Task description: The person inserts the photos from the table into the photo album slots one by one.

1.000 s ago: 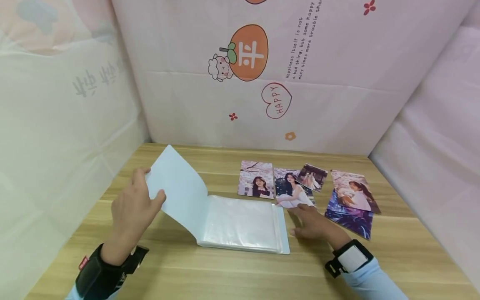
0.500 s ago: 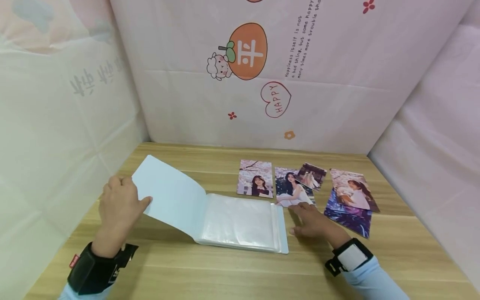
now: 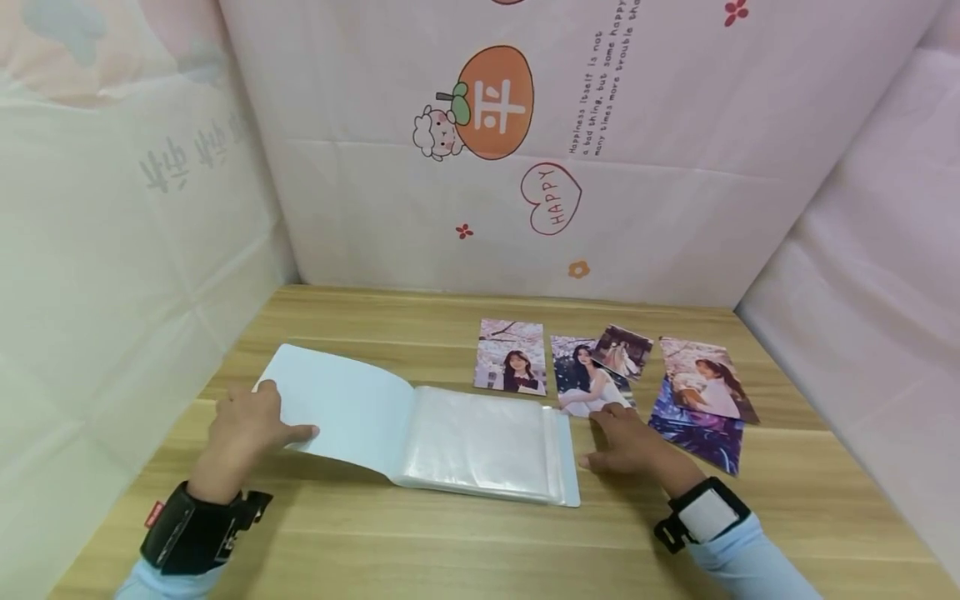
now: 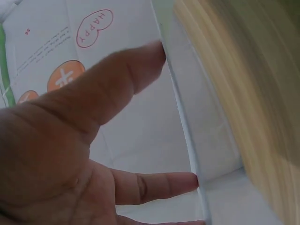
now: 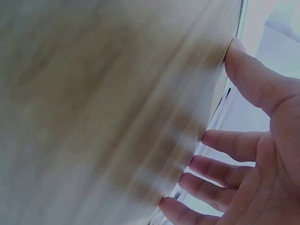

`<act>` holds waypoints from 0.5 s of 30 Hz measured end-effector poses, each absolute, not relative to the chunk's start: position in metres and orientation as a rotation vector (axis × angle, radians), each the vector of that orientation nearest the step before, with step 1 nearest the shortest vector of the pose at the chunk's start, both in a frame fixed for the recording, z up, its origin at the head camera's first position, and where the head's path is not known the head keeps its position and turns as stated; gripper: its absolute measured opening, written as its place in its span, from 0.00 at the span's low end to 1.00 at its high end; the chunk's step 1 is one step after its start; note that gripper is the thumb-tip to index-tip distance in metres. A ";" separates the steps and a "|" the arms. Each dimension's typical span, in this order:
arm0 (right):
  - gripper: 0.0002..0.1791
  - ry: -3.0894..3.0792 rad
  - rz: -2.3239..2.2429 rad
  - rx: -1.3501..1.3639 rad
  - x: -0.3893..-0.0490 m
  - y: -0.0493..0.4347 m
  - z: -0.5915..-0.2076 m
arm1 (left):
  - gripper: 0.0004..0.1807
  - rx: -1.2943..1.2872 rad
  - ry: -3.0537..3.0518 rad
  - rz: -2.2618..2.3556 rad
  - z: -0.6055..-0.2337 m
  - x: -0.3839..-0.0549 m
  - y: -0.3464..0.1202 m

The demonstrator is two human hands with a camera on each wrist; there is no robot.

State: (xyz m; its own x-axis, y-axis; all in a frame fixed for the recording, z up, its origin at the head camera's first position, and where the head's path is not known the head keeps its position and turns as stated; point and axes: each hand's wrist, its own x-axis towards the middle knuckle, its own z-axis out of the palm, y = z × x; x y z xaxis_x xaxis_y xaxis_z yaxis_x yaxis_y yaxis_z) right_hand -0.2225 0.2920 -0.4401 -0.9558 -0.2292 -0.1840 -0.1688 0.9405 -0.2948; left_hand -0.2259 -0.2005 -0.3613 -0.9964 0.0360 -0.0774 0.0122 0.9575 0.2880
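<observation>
A light-blue photo album (image 3: pixel 480 446) lies on the table, its clear plastic sleeves facing up. Its front cover (image 3: pixel 341 400) slopes up to the left, turned back from the spine. My left hand (image 3: pixel 247 429) touches the cover's outer corner, thumb along the lower edge and fingers at the left edge. In the left wrist view, the thumb and fingers (image 4: pixel 157 187) are spread and fairly straight against the cover's edge. My right hand (image 3: pixel 633 446) rests on the table just right of the album, fingertips near a photo of a person in white (image 3: pixel 592 387). The right wrist view shows its fingers (image 5: pixel 229 171) extended.
A portrait photo (image 3: pixel 512 358) lies behind the album. A small photo (image 3: pixel 624 352) overlaps the one near my right hand. Further right, a blossom photo (image 3: pixel 708 383) overlaps a blue-purple picture (image 3: pixel 697 437). Printed cloth walls (image 3: pixel 390 225) enclose the wooden table (image 3: pixel 420 550) on three sides.
The cover has swung down to the left, with my left hand lowering along with it. My right hand has stayed almost in place beside the album.
</observation>
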 end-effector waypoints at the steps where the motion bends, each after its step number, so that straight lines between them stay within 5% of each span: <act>1: 0.46 2.884 -0.408 -0.295 -0.222 0.292 -0.440 | 0.46 0.051 3.015 0.426 -0.364 -0.227 -0.202; 10: 0.52 2.917 -0.371 -0.239 -0.222 0.296 -0.441 | 0.52 0.113 2.893 0.383 -0.384 -0.236 -0.210; 15: 0.52 2.920 -0.370 -0.233 -0.222 0.298 -0.444 | 0.38 0.224 2.879 0.418 -0.392 -0.239 -0.211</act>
